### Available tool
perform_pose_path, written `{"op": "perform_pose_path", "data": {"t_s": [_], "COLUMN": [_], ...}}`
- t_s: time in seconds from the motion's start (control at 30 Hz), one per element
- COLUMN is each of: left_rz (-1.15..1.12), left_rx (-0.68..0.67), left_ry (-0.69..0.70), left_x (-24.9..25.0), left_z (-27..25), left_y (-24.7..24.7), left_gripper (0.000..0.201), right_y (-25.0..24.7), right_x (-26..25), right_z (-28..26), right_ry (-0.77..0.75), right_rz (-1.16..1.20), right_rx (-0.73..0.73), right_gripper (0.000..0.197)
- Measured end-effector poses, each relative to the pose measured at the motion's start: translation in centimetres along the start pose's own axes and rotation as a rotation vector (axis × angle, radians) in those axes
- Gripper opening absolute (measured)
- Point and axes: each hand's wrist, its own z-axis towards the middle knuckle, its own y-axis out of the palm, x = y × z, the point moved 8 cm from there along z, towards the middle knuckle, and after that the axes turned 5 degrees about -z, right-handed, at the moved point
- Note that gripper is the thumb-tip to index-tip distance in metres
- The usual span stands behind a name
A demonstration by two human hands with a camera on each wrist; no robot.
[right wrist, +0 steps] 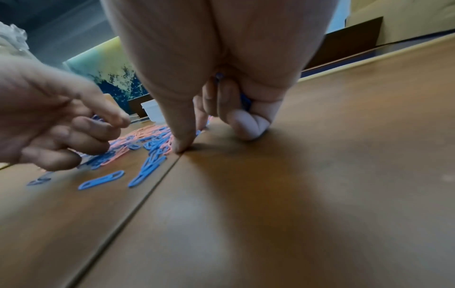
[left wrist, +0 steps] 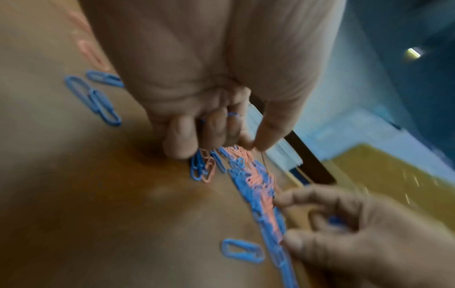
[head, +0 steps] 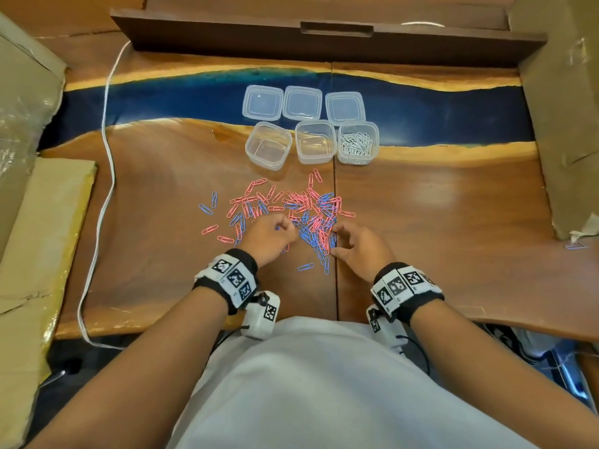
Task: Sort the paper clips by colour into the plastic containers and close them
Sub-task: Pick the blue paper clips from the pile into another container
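The left hand [head: 270, 236] and right hand [head: 361, 246] are both curling round gathered small blue plastic-coated paper clips [left wrist: 332, 221] while picking at the mixed pink-and-blue pile [head: 304, 212] before two empty clear plastic tubs [head: 268, 145]; pink clips are lying tangled with blue, so one is likely riding along, and overfull palms are risking spills

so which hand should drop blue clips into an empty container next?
Probably left. The left hand holds blue paper clips and lies nearer the empty containers.
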Motion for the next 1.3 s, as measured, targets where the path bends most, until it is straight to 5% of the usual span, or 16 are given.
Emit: {"op": "perform_pose_path", "data": {"t_s": [0.07, 0.2, 0.4, 0.53, 0.63, 0.8, 0.9, 1.0, 1.13, 1.3], "left_rz": [0.318, 0.644, 0.904, 0.941, 0.954, 0.997, 0.837, 0.479, 0.004, -0.378], "left_rx": [0.015, -0.002, -0.064, -0.153, -0.222, -0.211, -0.187, -0.087, -0.071, -0.155], "left_ry": [0.133, 0.324, 0.48, 0.443, 0.367, 0.379, 0.341, 0.204, -0.019, -0.118], "left_x": [0.8, 1.6, 3.0, 2.8, 2.1, 2.5, 1.9, 1.0, -0.7, -1.2], "left_z": [0.2, 0.4, 0.6, 1.0, 1.3, 0.6, 0.3, 0.0, -0.6, -1.4], "left_y": [0.3, 1.4, 2.8, 3.2, 3.4, 3.6, 2.9, 1.3, 0.7, 1.3], "left_gripper": [0.006, 0.025, 0.011, 0.013, 0.015, 0.011, 0.015, 0.015, 0.021, 0.028], "right_y": [-0.2, 0.5, 0.5, 0.5, 0.3, 1.6, 2.4, 3.3, 4.3, 4.5], "right_x": [-0.2, -0.3, -1.0, -0.9, -0.1, 0.9, 0.6, 1.1, 0.9, -0.2], "right_z": [0.2, 1.0, 1.5, 1.4, 1.2, -0.5, -1.5, -1.7, -2.0, -2.7], "right_ry": [-0.022, 0.004, 0.019, 0.018, 0.109, 0.298, 0.281, 0.311, 0.354, 0.315], "right_rz": [-0.013, -0.018, -0.101, -0.111, 0.119, 0.92, 0.986, 1.009, 1.096, 1.109], "right_rx": [0.012, -0.054, -0.07, -0.09, -0.101, -0.202, -0.237, -0.217, -0.256, -0.421], "right_gripper": [0.016, 0.008, 0.006, 0.013, 0.016, 0.02, 0.019, 0.036, 0.035, 0.005]}}
